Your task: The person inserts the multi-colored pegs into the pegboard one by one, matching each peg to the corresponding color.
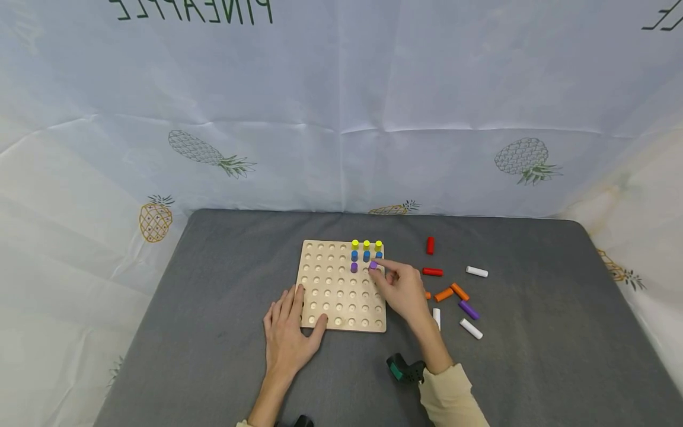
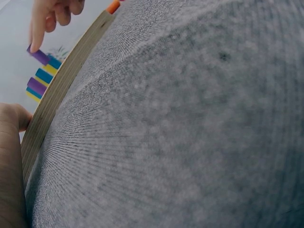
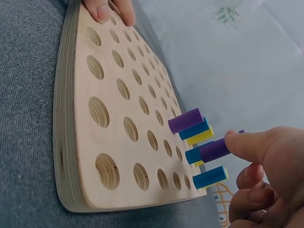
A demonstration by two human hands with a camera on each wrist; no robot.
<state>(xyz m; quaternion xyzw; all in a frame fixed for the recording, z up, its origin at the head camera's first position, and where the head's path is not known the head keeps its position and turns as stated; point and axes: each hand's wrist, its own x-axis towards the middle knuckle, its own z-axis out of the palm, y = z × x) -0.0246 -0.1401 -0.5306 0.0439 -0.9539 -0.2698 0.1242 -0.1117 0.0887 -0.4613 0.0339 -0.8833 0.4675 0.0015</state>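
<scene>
The right hand pinches a purple peg between thumb and index finger, at the far right part of the pegboard. This peg is just on the near side of the blue pegs and to the right of the standing purple peg. Its long axis goes roughly in the same direction as its standing neighbours, and its lower end seems to be raised from the pegboard, but which hole is under it I cannot tell. In my judgement, this end against the hole is the relation that matters most. The left hand is farther from the peg: it rests on the near left corner of the pegboard, with the fingers spread. The two hands are apart from each other
</scene>
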